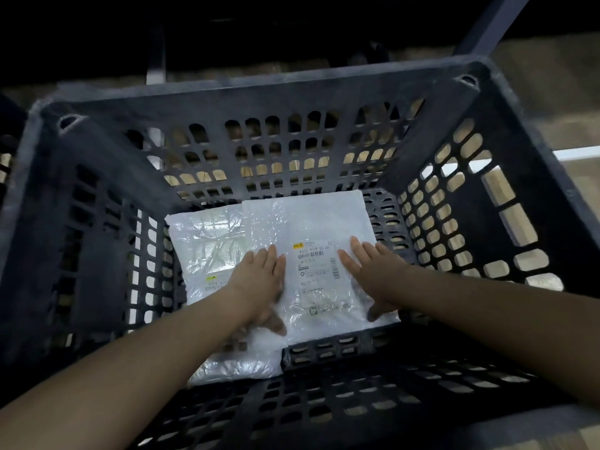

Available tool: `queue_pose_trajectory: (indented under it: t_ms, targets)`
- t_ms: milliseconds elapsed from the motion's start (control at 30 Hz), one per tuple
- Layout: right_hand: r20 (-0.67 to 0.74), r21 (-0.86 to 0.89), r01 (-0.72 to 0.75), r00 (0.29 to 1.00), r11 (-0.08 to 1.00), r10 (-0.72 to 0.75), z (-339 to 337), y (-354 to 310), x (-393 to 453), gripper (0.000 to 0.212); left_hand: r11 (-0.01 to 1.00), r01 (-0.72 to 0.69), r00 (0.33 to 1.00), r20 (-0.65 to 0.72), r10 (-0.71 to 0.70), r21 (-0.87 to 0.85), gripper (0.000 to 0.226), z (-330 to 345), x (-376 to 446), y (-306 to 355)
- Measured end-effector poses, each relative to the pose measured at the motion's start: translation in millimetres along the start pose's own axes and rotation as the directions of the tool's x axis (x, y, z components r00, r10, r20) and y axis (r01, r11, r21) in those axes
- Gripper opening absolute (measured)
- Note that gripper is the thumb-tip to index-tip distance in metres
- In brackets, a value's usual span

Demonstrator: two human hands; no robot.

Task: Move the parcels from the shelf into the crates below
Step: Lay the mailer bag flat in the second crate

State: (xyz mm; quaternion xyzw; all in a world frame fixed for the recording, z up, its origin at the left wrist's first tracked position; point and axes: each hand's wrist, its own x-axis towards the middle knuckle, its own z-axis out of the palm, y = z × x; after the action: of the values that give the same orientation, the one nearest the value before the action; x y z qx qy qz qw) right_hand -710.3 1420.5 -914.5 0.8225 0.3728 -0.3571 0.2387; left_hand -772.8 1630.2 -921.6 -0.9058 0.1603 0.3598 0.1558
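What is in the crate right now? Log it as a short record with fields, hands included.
container: dark slotted crate
top parcel: white bag with printed label, lying flat on the crate floor
lower parcel: second white bag, partly under the top one, to its left
left hand: flat on the bags, fingers straight
right hand: flat on the top parcel's right edge, fingers straight
shelf: not clearly visible

A warehouse or parcel-sorting room, by the look of it: a big black slotted plastic crate [97, 203] holds white plastic mailing bags [311, 222] with barcode shipping labels [316, 261] (print too small to read), and dark metal shelf posts [493, 24] stand behind.
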Motion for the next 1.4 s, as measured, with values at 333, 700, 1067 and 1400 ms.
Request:
queue_pose_trajectory:
  t_ms: [333,700,1067,1400]
  targets:
    - [-0.102,0.203,0.017,0.995,0.979,0.004,-50,17,39,0.13,0.993,0.102,0.991,-0.086,-0.106,-0.052,0.134,-23,20,-26]
    - [-0.122,0.064,-0.025,0.992,0.998,0.033,-46,4,43,0.124,0.987,0.135,0.991,-0.021,-0.133,0.091,0.126,-30,24,-18]
    - [-0.094,-0.137,0.011,0.995,0.991,-0.024,-13,6,16,0.119,0.989,0.043,0.995,-0.098,-0.03,0.142,0.084,-14,1,-2]
    - [-0.076,-0.1,-0.055,0.996,0.993,0.048,-79,8,-68,0.109,0.986,0.133,0.991,-0.003,-0.133,0.105,0.09,-70,-83,-22]
